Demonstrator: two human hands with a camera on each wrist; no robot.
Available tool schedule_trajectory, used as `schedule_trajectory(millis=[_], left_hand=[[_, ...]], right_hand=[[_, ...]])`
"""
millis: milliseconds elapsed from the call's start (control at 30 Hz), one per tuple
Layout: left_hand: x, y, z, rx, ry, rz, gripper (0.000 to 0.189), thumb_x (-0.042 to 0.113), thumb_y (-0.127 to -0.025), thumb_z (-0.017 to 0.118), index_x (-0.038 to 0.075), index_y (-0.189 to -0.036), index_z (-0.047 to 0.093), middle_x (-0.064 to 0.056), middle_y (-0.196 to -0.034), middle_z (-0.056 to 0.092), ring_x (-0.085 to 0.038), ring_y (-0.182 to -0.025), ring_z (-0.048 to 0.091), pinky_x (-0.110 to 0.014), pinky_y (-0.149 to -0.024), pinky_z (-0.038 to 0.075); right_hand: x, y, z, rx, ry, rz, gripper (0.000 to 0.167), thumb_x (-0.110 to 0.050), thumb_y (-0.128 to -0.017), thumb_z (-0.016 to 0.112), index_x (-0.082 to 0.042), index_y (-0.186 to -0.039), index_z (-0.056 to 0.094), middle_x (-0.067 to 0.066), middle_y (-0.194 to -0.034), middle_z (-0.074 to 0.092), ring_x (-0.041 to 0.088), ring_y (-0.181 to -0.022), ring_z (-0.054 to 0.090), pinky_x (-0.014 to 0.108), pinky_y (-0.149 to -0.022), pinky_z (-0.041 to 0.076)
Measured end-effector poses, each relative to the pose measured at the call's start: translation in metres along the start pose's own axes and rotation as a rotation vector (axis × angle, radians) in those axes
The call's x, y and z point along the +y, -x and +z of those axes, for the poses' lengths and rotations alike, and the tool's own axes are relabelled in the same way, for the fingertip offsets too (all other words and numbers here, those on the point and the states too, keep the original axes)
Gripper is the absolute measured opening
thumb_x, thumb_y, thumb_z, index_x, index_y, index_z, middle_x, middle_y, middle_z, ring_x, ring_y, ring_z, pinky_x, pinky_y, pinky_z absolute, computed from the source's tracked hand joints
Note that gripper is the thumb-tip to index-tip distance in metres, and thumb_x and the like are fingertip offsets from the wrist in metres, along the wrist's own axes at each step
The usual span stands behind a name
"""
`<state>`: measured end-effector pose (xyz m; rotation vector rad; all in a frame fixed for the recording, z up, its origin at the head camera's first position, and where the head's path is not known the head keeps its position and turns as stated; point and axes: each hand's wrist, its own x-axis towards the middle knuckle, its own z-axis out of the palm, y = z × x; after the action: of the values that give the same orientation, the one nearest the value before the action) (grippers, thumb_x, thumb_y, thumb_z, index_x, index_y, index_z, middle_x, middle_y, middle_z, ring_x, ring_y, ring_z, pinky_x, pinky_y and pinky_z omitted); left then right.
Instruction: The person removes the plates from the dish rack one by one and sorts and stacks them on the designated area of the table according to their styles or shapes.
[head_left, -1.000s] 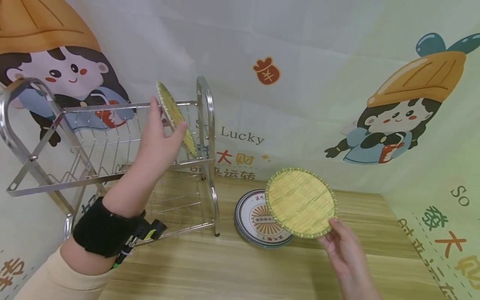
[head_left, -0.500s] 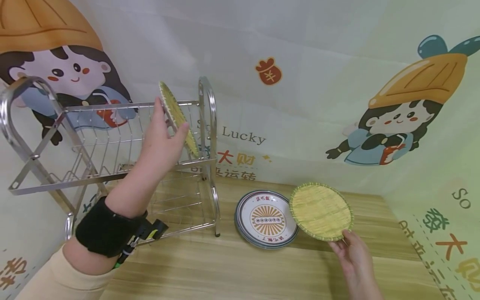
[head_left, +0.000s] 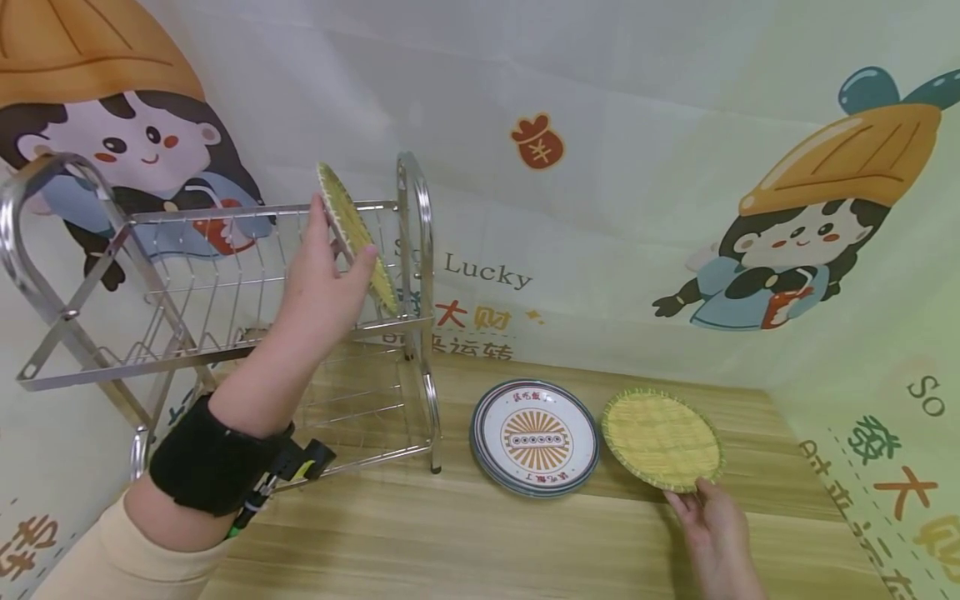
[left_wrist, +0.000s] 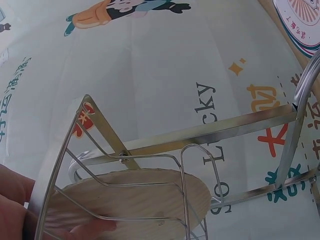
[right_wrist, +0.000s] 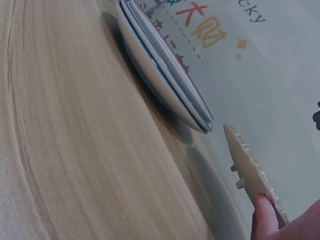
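Note:
My left hand [head_left: 322, 287] grips a round woven bamboo mat [head_left: 362, 246] by its edge. That mat stands tilted on edge at the right end of the upper tier of a chrome dish rack [head_left: 150, 364]; in the left wrist view, rack wires cross in front of the mat's pale face [left_wrist: 135, 179]. On the right, my right hand [head_left: 716, 533] pinches the near rim of a second woven mat [head_left: 660, 437], its yellow-green face up. The right wrist view shows this mat [right_wrist: 250, 172] raised over the table, with small pegs on its underside.
A stack of patterned plates [head_left: 491, 425] sits on the wooden table [head_left: 465, 542] between the rack and the second mat. The rack's lower tier [head_left: 352, 408] stands over the table at left. Printed cloth walls [head_left: 600, 208] close off the back and sides.
My right hand has moved the second mat rightward and down, off its overlap with the plates, and tipped it flatter. My left hand and its mat have stayed essentially in place.

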<state>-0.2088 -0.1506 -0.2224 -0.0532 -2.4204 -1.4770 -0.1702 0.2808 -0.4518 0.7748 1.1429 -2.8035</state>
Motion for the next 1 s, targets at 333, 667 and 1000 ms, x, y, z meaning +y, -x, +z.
schedule_trajectory(millis=[333, 667, 1000], left_hand=[[-0.002, 0.0, 0.0, -0.007, -0.001, -0.005, 0.081, 0.032, -0.099, 0.045, 0.027, -0.149, -0.018, -0.017, -0.157, 0.01, -0.035, -0.139, 0.03, -0.045, -0.098, 0.049], [-0.001, 0.0, 0.0, -0.006, -0.002, -0.002, 0.081, 0.031, -0.099, 0.045, 0.027, -0.15, -0.018, -0.017, -0.157, 0.012, -0.035, -0.138, 0.031, -0.044, -0.097, 0.049], [-0.001, 0.0, 0.0, -0.006, -0.008, 0.007, 0.08, 0.03, -0.099, 0.045, 0.025, -0.15, -0.016, -0.017, -0.157, 0.012, -0.035, -0.139, 0.03, -0.044, -0.097, 0.049]], right_hand=[[0.008, -0.005, -0.007, 0.039, 0.076, 0.01, 0.059, -0.017, -0.103, 0.028, -0.016, -0.151, -0.005, -0.003, -0.123, 0.039, 0.005, -0.1, 0.054, 0.019, -0.106, 0.04], [0.008, -0.01, -0.011, 0.069, 0.102, -0.038, 0.059, -0.012, -0.102, 0.03, -0.01, -0.151, -0.003, -0.007, -0.091, 0.059, 0.004, -0.085, 0.062, 0.021, -0.101, 0.045], [0.004, -0.014, -0.015, 0.068, 0.32, -0.096, 0.058, -0.013, -0.102, 0.03, -0.002, -0.15, -0.001, -0.01, -0.083, 0.057, 0.001, -0.083, 0.062, 0.02, -0.098, 0.047]])
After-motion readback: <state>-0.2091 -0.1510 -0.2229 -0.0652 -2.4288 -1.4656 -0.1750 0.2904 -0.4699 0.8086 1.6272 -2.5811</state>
